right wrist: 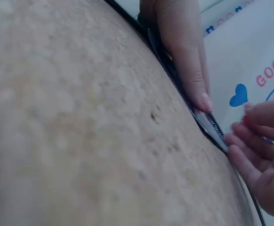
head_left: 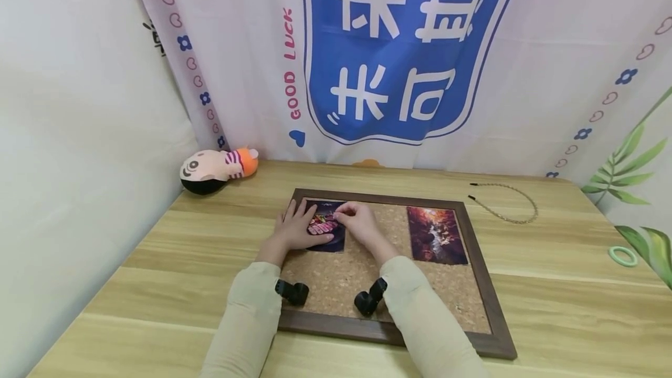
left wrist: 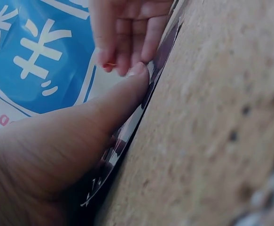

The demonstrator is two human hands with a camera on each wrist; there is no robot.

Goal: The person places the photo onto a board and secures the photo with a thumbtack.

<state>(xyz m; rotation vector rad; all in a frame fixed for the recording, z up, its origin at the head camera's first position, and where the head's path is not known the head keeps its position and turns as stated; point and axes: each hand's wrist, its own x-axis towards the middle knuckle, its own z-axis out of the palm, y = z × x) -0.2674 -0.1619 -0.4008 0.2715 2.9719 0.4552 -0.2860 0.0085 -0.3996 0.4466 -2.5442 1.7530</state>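
A dark photo card (head_left: pixel 332 244) with bright pink and green in its middle lies at the upper left of the framed cork board (head_left: pixel 336 279). My left hand (head_left: pixel 297 227) presses on it with fingers spread, the thumb along its lower part. In the left wrist view the card's edge (left wrist: pixel 137 123) stands slightly off the cork beside the thumb. Over the card's right side, my right hand (head_left: pixel 362 223) pinches a small red push pin (right wrist: pixel 246 120), mostly hidden by the fingertips. A second photo (head_left: pixel 437 237), of a red forest stream, lies on the cork at the upper right.
The board's dark wooden frame (head_left: pixel 490 290) rests on a wood-grain table (head_left: pixel 173 273). A plush doll (head_left: pixel 217 169) lies at the back left. A thin headband (head_left: pixel 525 197) and a green ring (head_left: pixel 623 256) are on the right. A printed curtain (head_left: pixel 252 74) hangs behind.
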